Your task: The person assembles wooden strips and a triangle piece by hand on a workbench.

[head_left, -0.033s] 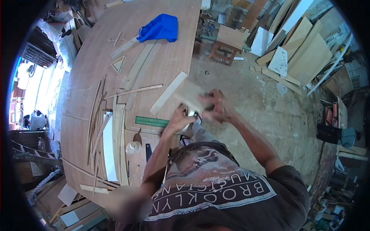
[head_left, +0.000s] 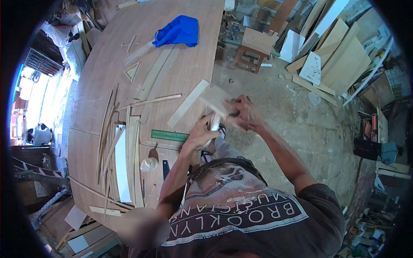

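Observation:
At the table's right edge, my left hand (head_left: 203, 130) is closed around a narrow pale piece (head_left: 214, 124) that angles out over the floor. Just above it, my right hand (head_left: 243, 112), blurred, grips a flat, pale rectangular block (head_left: 214, 99) lying across that piece's upper end. A loose pale board (head_left: 188, 102) rests on the table left of both hands, and a green ruler (head_left: 168, 135) lies beside my left wrist. A dark flat tool (head_left: 165, 169) and a clear round container (head_left: 149, 164) sit nearby by my left forearm.
The wooden table (head_left: 99, 73) holds long thin strips (head_left: 103, 142), a white board (head_left: 123, 165), a small triangular frame (head_left: 132, 72) and blue cloth (head_left: 180, 31). A wooden stool (head_left: 254, 43) and leaning panels (head_left: 344, 64) stand beyond the concrete floor (head_left: 292, 124).
The flat pale block and my right hand have shifted very slightly upward. My left hand stays in about the same place on the narrow piece.

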Action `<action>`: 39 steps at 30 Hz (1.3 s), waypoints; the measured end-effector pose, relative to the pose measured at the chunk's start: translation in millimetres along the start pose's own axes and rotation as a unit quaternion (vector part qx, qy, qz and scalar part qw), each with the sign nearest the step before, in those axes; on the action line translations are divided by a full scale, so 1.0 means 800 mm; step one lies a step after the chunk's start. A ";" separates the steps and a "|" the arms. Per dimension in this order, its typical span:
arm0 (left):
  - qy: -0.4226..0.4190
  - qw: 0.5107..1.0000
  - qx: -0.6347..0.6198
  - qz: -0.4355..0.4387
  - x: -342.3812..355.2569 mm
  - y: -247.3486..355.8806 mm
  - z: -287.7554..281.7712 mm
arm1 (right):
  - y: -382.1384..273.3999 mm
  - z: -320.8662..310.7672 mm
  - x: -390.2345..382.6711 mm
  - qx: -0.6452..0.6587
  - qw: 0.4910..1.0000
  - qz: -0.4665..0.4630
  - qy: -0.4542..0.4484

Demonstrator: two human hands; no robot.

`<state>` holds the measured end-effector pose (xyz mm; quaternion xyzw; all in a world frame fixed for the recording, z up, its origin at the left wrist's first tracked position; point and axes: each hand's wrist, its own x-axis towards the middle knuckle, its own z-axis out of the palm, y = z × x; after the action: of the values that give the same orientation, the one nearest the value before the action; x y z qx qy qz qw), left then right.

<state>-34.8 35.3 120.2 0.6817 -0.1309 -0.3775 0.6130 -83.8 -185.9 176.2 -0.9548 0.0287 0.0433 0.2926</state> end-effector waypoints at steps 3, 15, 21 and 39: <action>-0.039 0.996 -0.019 0.082 -0.013 0.013 0.011 | 0.025 -0.010 0.033 -0.022 0.995 0.084 0.038; -0.068 0.915 -0.393 -0.058 -0.007 0.013 0.018 | -0.048 0.043 0.035 0.213 0.943 0.112 0.231; -0.049 0.858 -0.511 0.033 -0.002 0.035 0.011 | -0.098 0.082 -0.020 0.027 0.964 -0.044 0.260; -0.065 0.867 -0.494 0.002 -0.027 -0.017 0.001 | -0.005 0.049 0.078 0.143 0.955 0.157 0.206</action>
<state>-53.7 51.4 115.4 0.2629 0.0315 -0.4351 0.8606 -23.9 -162.3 139.8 -0.8749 0.2438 -0.1133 0.4029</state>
